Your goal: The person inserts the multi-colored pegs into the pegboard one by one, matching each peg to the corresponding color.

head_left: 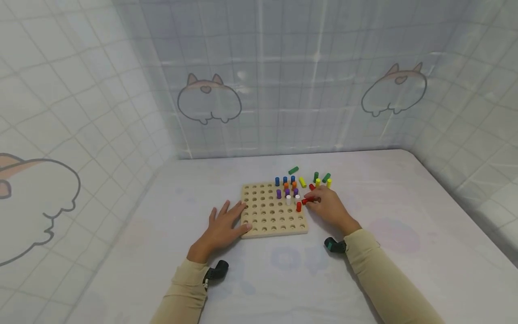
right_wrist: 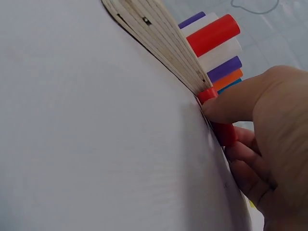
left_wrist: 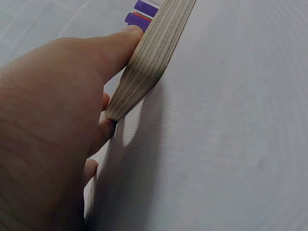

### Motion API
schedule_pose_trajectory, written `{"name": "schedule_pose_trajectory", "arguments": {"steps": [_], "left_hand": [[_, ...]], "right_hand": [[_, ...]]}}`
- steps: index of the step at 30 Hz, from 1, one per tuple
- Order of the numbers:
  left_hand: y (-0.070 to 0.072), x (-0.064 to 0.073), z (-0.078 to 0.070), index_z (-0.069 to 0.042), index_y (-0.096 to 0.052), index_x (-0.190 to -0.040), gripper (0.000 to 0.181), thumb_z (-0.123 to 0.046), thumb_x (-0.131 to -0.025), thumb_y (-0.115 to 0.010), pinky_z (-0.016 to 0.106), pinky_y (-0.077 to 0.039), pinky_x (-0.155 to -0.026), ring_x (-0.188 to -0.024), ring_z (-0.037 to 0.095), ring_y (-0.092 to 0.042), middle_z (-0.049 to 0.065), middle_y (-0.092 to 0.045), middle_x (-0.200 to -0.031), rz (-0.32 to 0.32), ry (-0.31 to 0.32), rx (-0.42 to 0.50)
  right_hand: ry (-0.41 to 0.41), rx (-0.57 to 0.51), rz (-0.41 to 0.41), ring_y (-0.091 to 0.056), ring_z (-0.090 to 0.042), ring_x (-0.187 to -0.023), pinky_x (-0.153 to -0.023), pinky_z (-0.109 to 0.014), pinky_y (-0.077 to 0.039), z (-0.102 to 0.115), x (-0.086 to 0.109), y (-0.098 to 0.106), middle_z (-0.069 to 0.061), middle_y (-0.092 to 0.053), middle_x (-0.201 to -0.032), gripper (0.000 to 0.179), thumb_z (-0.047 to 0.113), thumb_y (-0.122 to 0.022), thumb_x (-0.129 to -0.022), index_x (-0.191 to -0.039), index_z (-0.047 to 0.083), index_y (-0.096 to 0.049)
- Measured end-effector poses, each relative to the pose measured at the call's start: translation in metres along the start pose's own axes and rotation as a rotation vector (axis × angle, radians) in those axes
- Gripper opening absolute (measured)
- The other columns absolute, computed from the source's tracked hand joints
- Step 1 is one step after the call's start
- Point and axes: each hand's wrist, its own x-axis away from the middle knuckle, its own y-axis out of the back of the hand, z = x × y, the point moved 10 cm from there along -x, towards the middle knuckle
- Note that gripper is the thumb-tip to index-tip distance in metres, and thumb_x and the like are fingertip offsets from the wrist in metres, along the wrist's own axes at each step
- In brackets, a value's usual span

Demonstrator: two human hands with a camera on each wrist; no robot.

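Note:
A square wooden pegboard (head_left: 275, 233) with rows of holes lies flat on the table. Blue pegs (head_left: 277, 181), orange pegs (head_left: 294, 185), purple pegs (head_left: 279, 194), white pegs (head_left: 288, 200) and one red peg (head_left: 298, 207) stand in its right part. My left hand (head_left: 221, 230) rests at the board's left edge, fingers spread and thumb tip on the near corner area. Beside the right edge, my right hand (head_left: 329, 208) pinches another red peg (right_wrist: 225, 134) between thumb and fingers. That peg lies low and sideways, its end right at the board's side.
Loose pegs are scattered beyond the board's far right corner: a green peg (head_left: 293, 170), a yellow peg (head_left: 302, 182), a red peg (head_left: 312, 186) and several more. A pale cloth covers the table (head_left: 283, 279). Grid-patterned curtains (head_left: 283, 103) enclose the back and sides.

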Motion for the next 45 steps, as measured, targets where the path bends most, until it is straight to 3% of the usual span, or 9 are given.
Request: {"name": "schedule_pose_trajectory", "arguments": {"steps": [9, 18, 29, 37, 41, 45], "left_hand": [[0.004, -0.001, -0.003, -0.017, -0.031, -0.159, 0.078, -0.059, -0.097, -0.052, 0.066, 0.005, -0.115, -0.152, 0.039, -0.008, 0.005, -0.029, -0.163, -0.016, -0.015, -0.009], [0.002, -0.001, -0.001, -0.018, -0.03, -0.16, 0.079, -0.061, -0.097, -0.051, 0.066, 0.006, -0.115, -0.152, 0.038, -0.006, 0.004, -0.028, -0.163, -0.009, -0.025, 0.003], [0.005, 0.001, -0.005, -0.017, -0.032, -0.159, 0.078, -0.059, -0.097, -0.053, 0.066, 0.006, -0.114, -0.152, 0.039, -0.007, 0.005, -0.028, -0.163, -0.005, -0.024, 0.009], [0.005, -0.001, -0.003, -0.018, -0.031, -0.159, 0.078, -0.06, -0.097, -0.052, 0.067, 0.005, -0.114, -0.152, 0.039, -0.007, 0.005, -0.028, -0.163, -0.015, -0.023, 0.004], [0.002, -0.002, 0.0, -0.018, -0.031, -0.16, 0.079, -0.062, -0.097, -0.052, 0.066, 0.007, -0.114, -0.152, 0.037, -0.006, 0.004, -0.027, -0.163, -0.006, -0.016, 0.013], [0.0, -0.002, 0.0, -0.019, -0.031, -0.16, 0.08, -0.062, -0.096, -0.052, 0.066, 0.007, -0.114, -0.152, 0.037, -0.006, 0.004, -0.027, -0.163, -0.002, -0.017, 0.014]], "right_hand": [[-0.005, 0.041, 0.031, -0.054, -0.021, -0.086, -0.076, -0.035, -0.049, 0.002, 0.0, -0.004, -0.002, -0.061, -0.096, 0.023, 0.02, -0.076, -0.091, -0.112, 0.01, -0.078], [-0.004, 0.012, 0.014, -0.054, -0.021, -0.09, -0.08, -0.036, -0.049, 0.0, 0.003, -0.002, -0.001, -0.062, -0.099, 0.022, 0.028, -0.072, -0.095, -0.111, 0.013, -0.077], [-0.138, -0.195, -0.013, -0.058, -0.026, -0.112, -0.099, -0.047, -0.049, -0.011, 0.013, 0.007, -0.005, -0.064, -0.123, 0.031, 0.034, -0.062, -0.101, -0.124, 0.013, -0.066], [-0.161, -0.377, -0.042, -0.065, -0.024, -0.094, -0.083, -0.034, -0.057, -0.019, 0.018, 0.015, -0.005, -0.066, -0.116, 0.039, 0.04, -0.063, -0.1, -0.126, 0.012, -0.062], [-0.188, -0.489, -0.071, -0.066, -0.026, -0.094, -0.08, -0.03, -0.058, -0.024, 0.017, 0.017, -0.01, -0.065, -0.119, 0.043, 0.036, -0.066, -0.098, -0.131, 0.009, -0.06], [-0.193, -0.535, -0.082, -0.067, -0.027, -0.095, -0.079, -0.03, -0.059, -0.023, 0.017, 0.017, -0.013, -0.064, -0.117, 0.043, 0.029, -0.066, -0.099, -0.135, 0.005, -0.058]]}}
